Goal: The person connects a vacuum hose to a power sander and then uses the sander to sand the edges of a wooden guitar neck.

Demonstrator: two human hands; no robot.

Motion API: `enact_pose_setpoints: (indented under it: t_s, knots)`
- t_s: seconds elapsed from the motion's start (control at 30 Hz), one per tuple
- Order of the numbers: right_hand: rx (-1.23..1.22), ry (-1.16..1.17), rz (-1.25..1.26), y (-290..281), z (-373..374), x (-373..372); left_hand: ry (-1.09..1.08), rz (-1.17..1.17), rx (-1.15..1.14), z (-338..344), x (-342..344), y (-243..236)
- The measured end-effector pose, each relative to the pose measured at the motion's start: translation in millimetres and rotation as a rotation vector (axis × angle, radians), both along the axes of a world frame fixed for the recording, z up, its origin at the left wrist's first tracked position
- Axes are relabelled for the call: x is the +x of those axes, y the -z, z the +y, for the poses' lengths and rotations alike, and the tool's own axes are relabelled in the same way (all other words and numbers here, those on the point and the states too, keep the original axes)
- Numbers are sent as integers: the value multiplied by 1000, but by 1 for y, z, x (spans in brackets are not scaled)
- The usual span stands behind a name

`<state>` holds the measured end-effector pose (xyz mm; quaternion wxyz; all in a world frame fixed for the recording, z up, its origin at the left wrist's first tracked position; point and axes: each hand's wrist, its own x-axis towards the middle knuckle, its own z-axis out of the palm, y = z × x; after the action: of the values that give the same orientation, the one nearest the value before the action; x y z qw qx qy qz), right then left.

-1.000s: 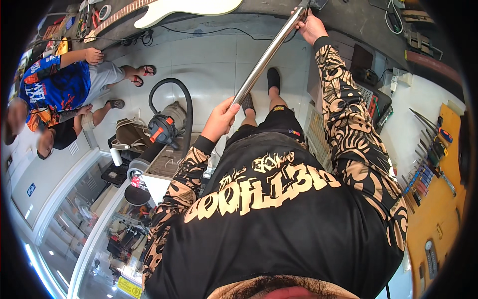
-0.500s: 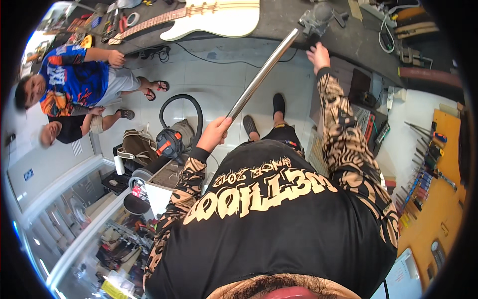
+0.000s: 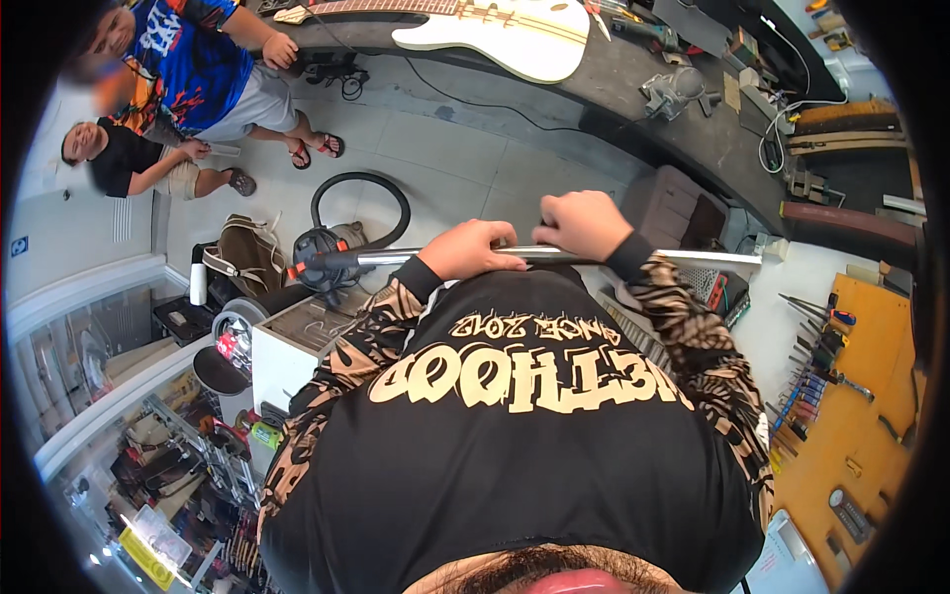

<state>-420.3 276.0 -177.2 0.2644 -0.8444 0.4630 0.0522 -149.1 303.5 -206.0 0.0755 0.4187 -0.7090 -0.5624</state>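
A long shiny metal tube [image 3: 711, 259] lies crosswise in front of my body, with a black piece at its left end that overlaps the vacuum cleaner [image 3: 332, 247] in view. My left hand [image 3: 470, 249] is closed around the tube left of its middle. Just to the right, my right hand [image 3: 586, 226] is bent over the tube with curled fingers. Its fingertips are hidden, so I cannot tell whether it grips the tube or something small. The vacuum cleaner stands on the floor, its black hose [image 3: 404, 203] arching up behind it.
Across the far side runs a dark workbench [image 3: 633, 114] bearing a cream electric guitar [image 3: 534, 40] and a grey vise-like tool [image 3: 675, 91]. Two people stand at the far left. A brown bag [image 3: 242, 259] sits left of the vacuum; a tool board [image 3: 861, 376] is at right.
The tube has swung from slanting away to lying crosswise near my body. My right hand has come back from the bench edge to the tube beside my left hand. The view has shifted.
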Motion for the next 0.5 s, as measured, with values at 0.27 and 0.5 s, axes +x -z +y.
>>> enact_pose_setpoints:
  t_s: [0.27,0.5]
  knots:
    - [-55,-85,142,-65,21,-19,20,-96,-134,6,42,-13]
    - [-416,140,197,-76,3,-166,-26,-358,-368,7,140,-41]
